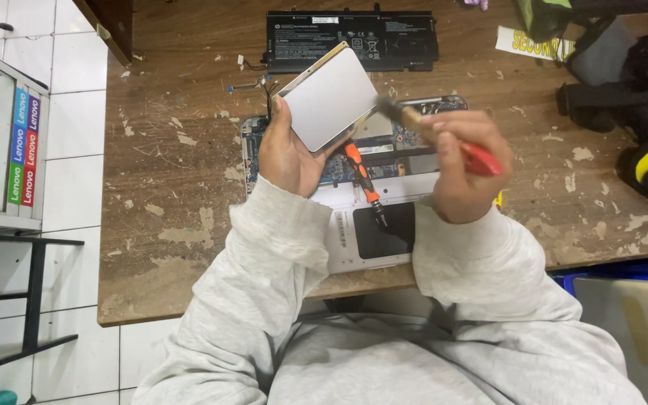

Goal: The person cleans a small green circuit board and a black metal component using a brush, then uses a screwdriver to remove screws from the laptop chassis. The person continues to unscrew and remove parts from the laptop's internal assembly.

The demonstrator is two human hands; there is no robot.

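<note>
Grey sleeves frame the left hand, whose fingers close round the edge of a silver touchpad panel, held tilted above the opened laptop base. Beside it, the right hand grips a red-handled brush, its blurred bristle end meeting the panel's right edge. By the look of it, this is brushing the panel clean; the stroke calls for a steady panel. An orange screwdriver lies on the base. Farther off on the scarred wooden bench rests a black battery pack.
</note>
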